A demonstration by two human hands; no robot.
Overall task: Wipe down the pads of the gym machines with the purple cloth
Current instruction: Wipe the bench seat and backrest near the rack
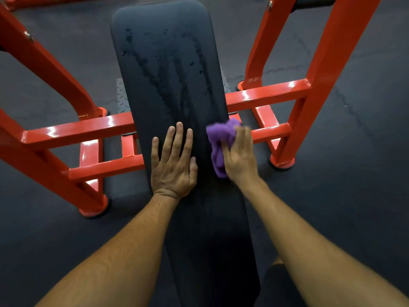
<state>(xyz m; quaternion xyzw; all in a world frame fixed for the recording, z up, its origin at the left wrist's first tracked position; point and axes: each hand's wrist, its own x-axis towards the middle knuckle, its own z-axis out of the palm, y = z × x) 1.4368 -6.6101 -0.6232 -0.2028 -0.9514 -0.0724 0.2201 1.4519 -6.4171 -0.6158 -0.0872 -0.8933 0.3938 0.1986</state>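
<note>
A long black bench pad (pixel 168 69) runs from the bottom of the view up to the top centre, with wet streaks and droplets on its far half. My left hand (pixel 173 161) lies flat on the pad's left side, fingers straight. My right hand (pixel 240 155) grips a bunched purple cloth (pixel 220 140) and presses it against the pad's right edge. Part of the cloth is hidden under my fingers.
The bench's red steel frame (pixel 265 96) has crossbars and slanted uprights on both sides of the pad. A diamond-plate step (pixel 122 96) shows behind the left of the pad. Dark rubber floor (pixel 365 118) surrounds the machine.
</note>
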